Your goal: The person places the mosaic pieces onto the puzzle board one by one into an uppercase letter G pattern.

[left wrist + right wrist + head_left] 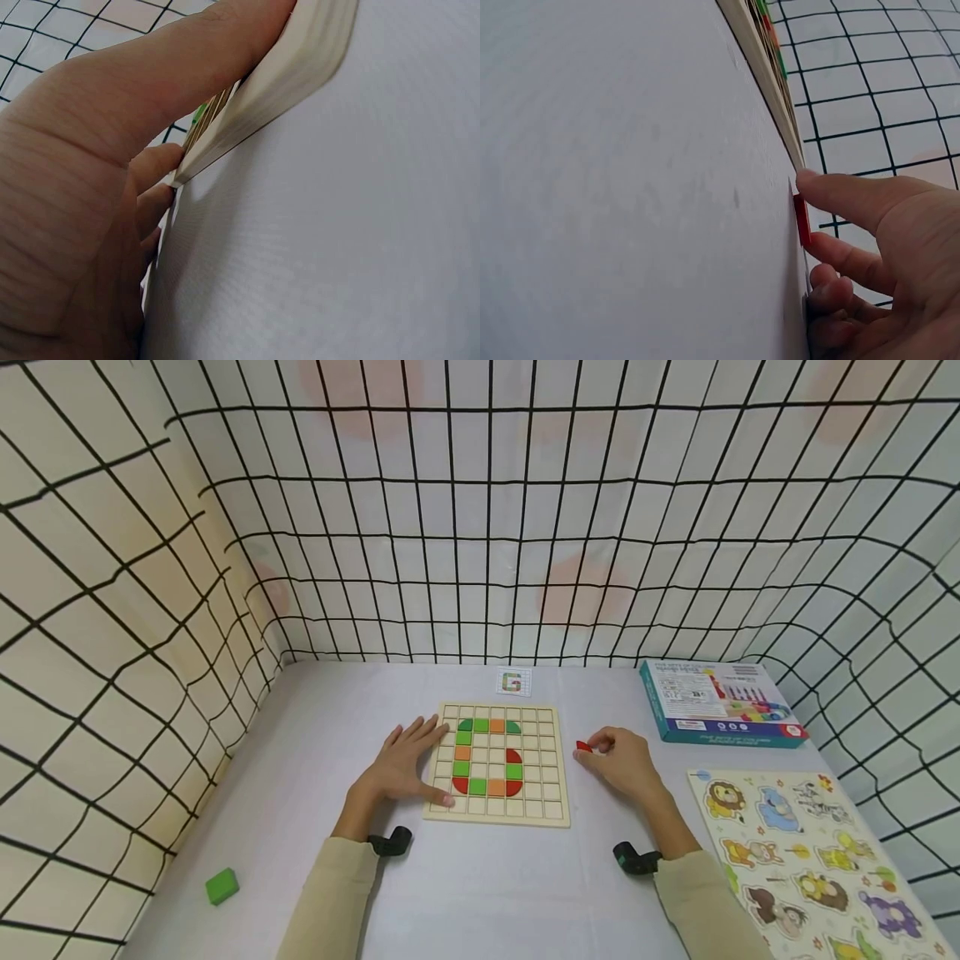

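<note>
Picking up a small red tile [583,746] from the white table [480,893], just to the right of the wooden grid board [547,777]; filling in, by the look of it, a letter pattern of green, orange and red tiles already lying in the board's cells, with a small pattern card [513,682] lying beyond the board's far edge; judging this the fetch-a-piece step, with the placing not yet done.

Pinching the red tile between thumb and forefinger of the right hand [622,764], remaining fingers curled under toward the table; tile [802,219] showing edge-on in the right wrist view, at or just off the table surface, near the board's edge [761,56] but apart from it.

Pressing the left hand [405,766] flat against the board's left side, fingers straight and spread, thumb [187,67] lying along the board's near-left corner [300,67], holding nothing, steadying only.

Calling next, in all likelihood, for lifting the tile clear, carrying it leftward over the board and turning it to suit an open cell in the pattern; keeping the board from sliding under the left palm while doing so.

Lying well apart on the left: a loose green block [222,886]; on the right: a teal box [716,702] and an animal puzzle [810,860].
</note>
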Action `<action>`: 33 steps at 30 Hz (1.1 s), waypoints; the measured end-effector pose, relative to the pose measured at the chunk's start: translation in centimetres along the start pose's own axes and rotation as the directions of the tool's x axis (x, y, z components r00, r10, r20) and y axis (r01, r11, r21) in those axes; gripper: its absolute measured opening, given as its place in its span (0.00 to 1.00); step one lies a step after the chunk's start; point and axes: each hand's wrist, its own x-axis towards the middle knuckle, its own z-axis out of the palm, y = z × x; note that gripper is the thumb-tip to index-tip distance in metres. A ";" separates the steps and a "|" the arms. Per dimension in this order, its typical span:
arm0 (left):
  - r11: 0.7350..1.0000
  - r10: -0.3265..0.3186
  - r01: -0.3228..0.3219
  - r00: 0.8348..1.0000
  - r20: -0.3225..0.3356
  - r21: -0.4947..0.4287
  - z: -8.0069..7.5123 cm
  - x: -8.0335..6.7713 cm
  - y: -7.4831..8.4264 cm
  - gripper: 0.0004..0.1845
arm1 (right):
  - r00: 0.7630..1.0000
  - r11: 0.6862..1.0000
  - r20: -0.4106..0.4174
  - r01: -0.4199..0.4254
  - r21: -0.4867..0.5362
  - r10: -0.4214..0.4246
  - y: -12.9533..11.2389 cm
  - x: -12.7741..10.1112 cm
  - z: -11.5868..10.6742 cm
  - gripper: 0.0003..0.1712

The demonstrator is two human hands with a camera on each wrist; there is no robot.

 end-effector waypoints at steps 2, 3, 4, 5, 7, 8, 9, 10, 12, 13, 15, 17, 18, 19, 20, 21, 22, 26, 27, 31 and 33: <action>1.000 0.001 -0.002 1.000 -0.001 -0.007 0.1 0.1 0.0 0.71 | 1.000 1.000 0.003 0.001 -0.003 -0.001 -0.1 0.1 0.0 0.19; 1.000 0.002 -0.002 1.000 -0.003 -0.009 0.1 0.1 0.0 0.71 | 1.000 1.000 0.002 0.001 -0.003 -0.001 -0.1 0.1 -0.1 0.17; 1.000 0.002 -0.002 1.000 -0.004 -0.013 0.1 0.1 0.1 0.71 | 1.000 1.000 0.001 0.004 -0.005 -0.004 0.0 0.1 -0.1 0.16; 1.000 0.002 -0.002 1.000 -0.005 -0.013 0.2 0.1 0.1 0.71 | 1.000 1.000 0.000 0.011 -0.004 -0.011 0.0 0.1 -0.2 0.16; 1.000 0.000 0.000 1.000 -0.005 -0.012 0.2 0.2 0.1 0.71 | 1.000 1.000 -0.011 0.015 -0.007 -0.015 0.1 0.0 -0.4 0.17; 1.000 -0.001 0.001 1.000 -0.006 -0.009 0.2 0.2 0.1 0.71 | 1.000 1.000 -0.018 0.010 -0.009 -0.010 0.2 -0.1 -0.5 0.17; 1.000 -0.001 0.001 1.000 -0.006 -0.007 0.2 0.3 0.1 0.71 | 1.000 1.000 -0.025 0.008 -0.009 -0.008 0.3 -0.1 -0.6 0.18; 1.000 -0.001 0.001 1.000 -0.007 -0.006 0.2 0.3 0.1 0.71 | 1.000 1.000 -0.031 0.005 -0.011 -0.005 0.4 -0.1 -0.7 0.18; 1.000 0.000 0.000 1.000 -0.007 -0.004 0.3 0.4 0.2 0.71 | 0.999 1.000 -0.036 -0.002 -0.010 0.002 0.7 -0.1 -0.8 0.18; 1.000 0.000 0.000 1.000 -0.007 -0.004 0.3 0.4 0.2 0.71 | 0.999 1.000 -0.035 -0.007 -0.005 0.007 0.8 0.0 -0.8 0.17; 1.000 0.002 -0.002 1.000 -0.006 -0.005 0.3 0.4 0.2 0.71 | 1.000 1.000 -0.030 -0.007 0.004 0.008 1.0 0.0 -0.8 0.17; 1.000 0.004 -0.004 1.000 -0.006 -0.006 0.3 0.4 0.3 0.71 | 1.000 1.000 -0.023 -0.006 0.008 0.006 1.1 0.0 -0.8 0.17; 1.000 0.004 -0.004 1.000 -0.006 -0.007 0.2 0.4 0.3 0.71 | 1.000 1.000 -0.020 -0.005 0.011 0.005 1.1 0.0 -0.8 0.18; 1.000 0.003 -0.003 1.000 -0.004 -0.003 0.2 0.4 0.3 0.71 | 1.000 1.000 -0.016 -0.004 0.015 0.004 1.1 0.0 -0.8 0.18; 1.000 0.003 -0.003 1.000 -0.004 -0.001 0.2 0.3 0.4 0.71 | 1.000 1.000 -0.015 -0.002 0.017 0.002 1.1 0.0 -0.8 0.18; 1.000 0.001 -0.001 1.000 -0.003 -0.003 0.2 0.3 0.4 0.71 | 1.000 1.000 -0.013 0.001 0.017 -0.001 1.1 -0.1 -0.8 0.19; 1.000 -0.001 0.001 1.000 -0.001 -0.005 0.1 0.2 0.4 0.71 | 1.000 1.000 -0.011 0.005 0.023 -0.005 1.0 -0.1 -0.7 0.19; 1.000 -0.009 0.009 1.000 0.002 -0.016 0.0 0.1 0.4 0.71 | 1.000 0.999 -0.012 0.027 0.036 -0.027 0.5 -0.3 -0.6 0.19; 1.000 -0.010 0.010 1.000 0.000 -0.019 -0.1 0.0 0.4 0.71 | 0.999 0.999 -0.012 0.034 0.037 -0.034 0.3 -0.3 -0.6 0.18; 1.000 -0.019 0.019 1.000 0.000 0.003 0.1 0.0 0.2 0.72 | 0.998 0.997 -0.016 0.060 0.039 -0.059 -0.4 -0.2 0.0 0.17; 1.000 -0.020 0.020 1.000 -0.001 0.010 0.1 0.1 0.1 0.72 | 0.998 0.997 -0.018 0.066 0.043 -0.065 -0.9 -0.1 0.4 0.17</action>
